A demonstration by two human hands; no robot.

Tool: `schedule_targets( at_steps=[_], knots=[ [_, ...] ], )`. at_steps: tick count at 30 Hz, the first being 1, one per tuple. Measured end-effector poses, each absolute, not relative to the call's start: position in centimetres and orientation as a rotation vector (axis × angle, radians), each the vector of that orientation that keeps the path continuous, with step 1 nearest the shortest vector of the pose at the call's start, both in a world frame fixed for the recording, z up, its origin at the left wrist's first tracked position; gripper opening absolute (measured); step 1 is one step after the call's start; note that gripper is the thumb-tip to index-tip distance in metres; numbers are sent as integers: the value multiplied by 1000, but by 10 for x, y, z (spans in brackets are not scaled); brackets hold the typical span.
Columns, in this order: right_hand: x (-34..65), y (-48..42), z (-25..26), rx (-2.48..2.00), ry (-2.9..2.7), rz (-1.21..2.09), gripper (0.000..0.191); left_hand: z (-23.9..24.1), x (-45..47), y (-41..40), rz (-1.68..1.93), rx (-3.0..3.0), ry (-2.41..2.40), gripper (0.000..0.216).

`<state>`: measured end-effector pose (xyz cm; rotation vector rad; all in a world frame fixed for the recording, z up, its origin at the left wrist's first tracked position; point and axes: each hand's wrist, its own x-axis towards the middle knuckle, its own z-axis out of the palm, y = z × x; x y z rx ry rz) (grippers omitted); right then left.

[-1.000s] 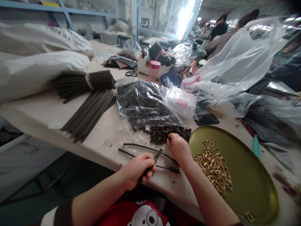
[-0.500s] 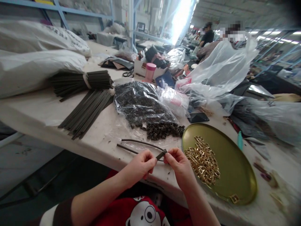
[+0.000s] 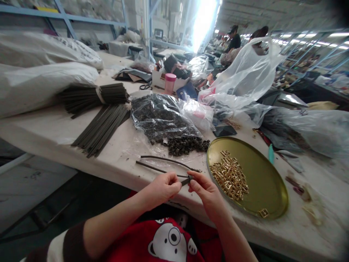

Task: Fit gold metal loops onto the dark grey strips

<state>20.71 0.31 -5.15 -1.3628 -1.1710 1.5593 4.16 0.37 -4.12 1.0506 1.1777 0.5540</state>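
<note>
At table edge, left hand (image 3: 165,186) and right hand (image 3: 204,189) pinching dark strap (image 3: 186,179)

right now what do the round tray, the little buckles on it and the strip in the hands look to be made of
Round tray: looks like metal with a brushed gold finish, judging by its soft sheen and thin rolled rim.
Buckles: probably polished brass-coloured metal; they glint brightly.
Strip, pinched between the left hand and right hand: dark, matte and bending slightly, so perhaps leather or a synthetic; the look leaves it open.
</note>
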Motion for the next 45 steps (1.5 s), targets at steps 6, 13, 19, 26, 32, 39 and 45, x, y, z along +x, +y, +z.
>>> schedule_targets(
  at_steps=[6,13,19,26,32,39,45],
  knots=[
    [208,-6,-51,-1310,-1162,1697,24,-31,40,3,466,1061,1067,10],
    [207,-1,-57,-1119,-710,1741,20,-24,33,2,375,1297,983,20],
    [192,-10,-68,-1186,-935,1733,22,-52,45,5,540,1343,993,48],
    [272,53,-56,-1907,-2117,479,19,-44,41,23,459,1016,1016,36],
    [329,111,-72,-2175,-2350,163,15,-44,48,27,461,772,1038,18],
    [336,122,-72,-2104,-2358,248,8,-45,46,24,525,699,1017,15],
    [285,71,-43,-1803,-1913,929,14,-35,44,14,540,711,983,14]
  ],
)
